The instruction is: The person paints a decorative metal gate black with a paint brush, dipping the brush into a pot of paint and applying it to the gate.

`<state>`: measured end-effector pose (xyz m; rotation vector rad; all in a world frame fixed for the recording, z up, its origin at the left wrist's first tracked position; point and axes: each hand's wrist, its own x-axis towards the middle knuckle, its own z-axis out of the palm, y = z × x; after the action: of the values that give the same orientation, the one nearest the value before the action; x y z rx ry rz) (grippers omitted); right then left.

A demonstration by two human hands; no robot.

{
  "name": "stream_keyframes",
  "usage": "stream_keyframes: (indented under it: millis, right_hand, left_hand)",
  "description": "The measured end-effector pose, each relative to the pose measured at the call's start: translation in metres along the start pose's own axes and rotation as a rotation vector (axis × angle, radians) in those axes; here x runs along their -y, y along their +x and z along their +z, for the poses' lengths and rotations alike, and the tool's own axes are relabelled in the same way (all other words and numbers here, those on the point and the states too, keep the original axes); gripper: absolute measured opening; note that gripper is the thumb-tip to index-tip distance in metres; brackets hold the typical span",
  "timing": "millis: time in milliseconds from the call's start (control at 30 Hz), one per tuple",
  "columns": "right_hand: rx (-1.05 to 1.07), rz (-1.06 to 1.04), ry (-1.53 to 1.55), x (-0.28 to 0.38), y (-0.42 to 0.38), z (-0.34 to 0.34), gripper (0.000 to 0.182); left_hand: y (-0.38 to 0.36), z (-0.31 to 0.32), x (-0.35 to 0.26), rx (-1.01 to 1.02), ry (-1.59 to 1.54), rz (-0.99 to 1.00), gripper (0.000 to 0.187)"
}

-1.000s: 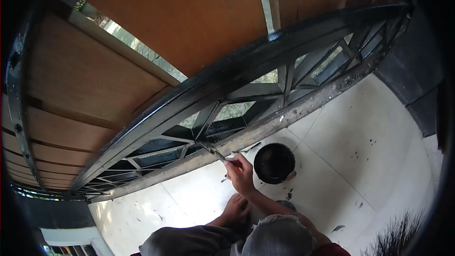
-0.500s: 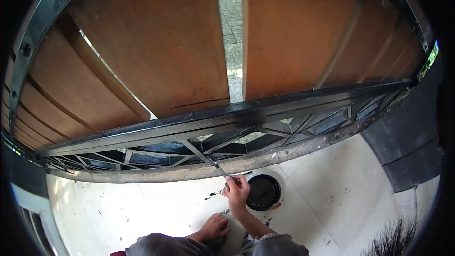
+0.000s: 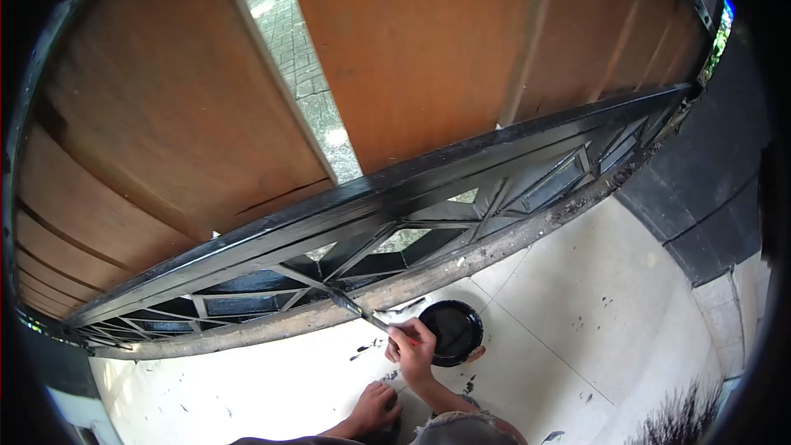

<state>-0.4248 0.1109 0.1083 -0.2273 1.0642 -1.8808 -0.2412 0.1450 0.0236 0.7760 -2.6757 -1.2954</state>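
My right hand (image 3: 412,350) is closed around the handle of a paintbrush (image 3: 356,308). The brush points up and left, its dark bristles at the lower edge of the black metal lattice (image 3: 317,278) under the gate's brown panels (image 3: 412,58). Just right of this hand, a round black container (image 3: 451,332) of dark paint sits on the floor. My left hand (image 3: 373,409) rests low beside a dark shape near my knees, its fingers loosely bent and apart, with no held object visible.
A rough, paint-marked sill (image 3: 494,254) runs beneath the lattice. Dark spots and smears mark the pale tiled floor (image 3: 568,321). A dark wall section (image 3: 700,198) stands at the right, and black bristles (image 3: 680,420) show at the lower right. Paving shows through the panel gap.
The view has turned, tilting the gate and shifting its panel gap left. The brush tip has moved slightly down the lattice towards the sill. My right hand still holds the brush.
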Motion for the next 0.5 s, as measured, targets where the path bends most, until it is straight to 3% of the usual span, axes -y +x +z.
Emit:
stream_keyframes:
  millis: [67,300,367,433,500]
  right_hand:
    - [-0.084,0.038,0.09,-0.006,0.008,0.007,0.015]
    - [-0.083,0.119,-0.015,0.013,-0.002,0.001,0.013]
    - [-0.211,0.054,0.049,0.006,0.009,0.013,0.013]
    - [-0.028,0.163,-0.013,-0.001,0.003,0.007,0.012]
    - [-0.059,0.141,-0.105,-0.006,-0.011,0.002,0.011]
  left_hand:
    - [-0.002,0.001,-0.003,0.032,0.025,-0.032,0.024]
    - [0.003,-0.001,-0.007,-0.044,0.031,-0.005,0.024]
    - [0.003,0.005,-0.007,-0.079,0.014,-0.01,0.024]
    - [0.002,0.007,-0.004,-0.074,0.07,0.03,0.025]
    - [0.001,0.003,-0.004,-0.028,0.084,0.008,0.029]
